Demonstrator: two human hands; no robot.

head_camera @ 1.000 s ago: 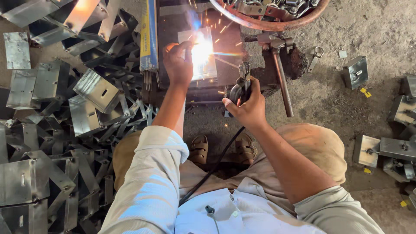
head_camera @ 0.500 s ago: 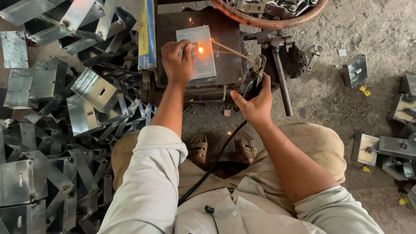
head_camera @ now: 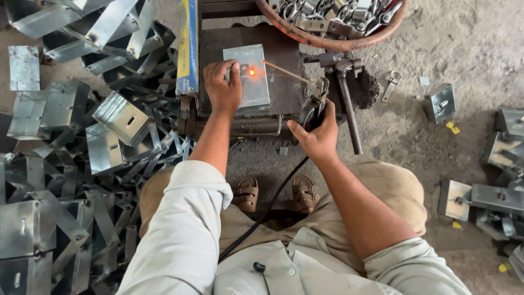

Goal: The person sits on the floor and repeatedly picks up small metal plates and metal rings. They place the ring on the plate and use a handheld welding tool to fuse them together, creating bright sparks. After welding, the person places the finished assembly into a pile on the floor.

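Note:
My left hand (head_camera: 222, 87) presses down on a flat galvanised metal box piece (head_camera: 255, 87) lying on a dark work block (head_camera: 292, 98). A small spot on the piece (head_camera: 251, 71) glows orange just beside my fingertips. My right hand (head_camera: 314, 136) grips a black welding electrode holder (head_camera: 316, 106), whose thin rod (head_camera: 286, 71) reaches up and left, its tip just right of the glowing spot. A black cable (head_camera: 267, 207) runs from the holder down between my knees.
A big heap of galvanised metal brackets (head_camera: 71, 153) fills the left. A blue and yellow packet (head_camera: 188, 49) lies beside the block. A hammer (head_camera: 346, 93) rests to the right. A round basin of small metal parts (head_camera: 333, 19) sits at top. Finished pieces (head_camera: 491, 196) lie right.
The bright welding arc and sparks have stopped, leaving a fading orange glow. The rod tip has lifted slightly off the piece. My left hand has stayed on the plate.

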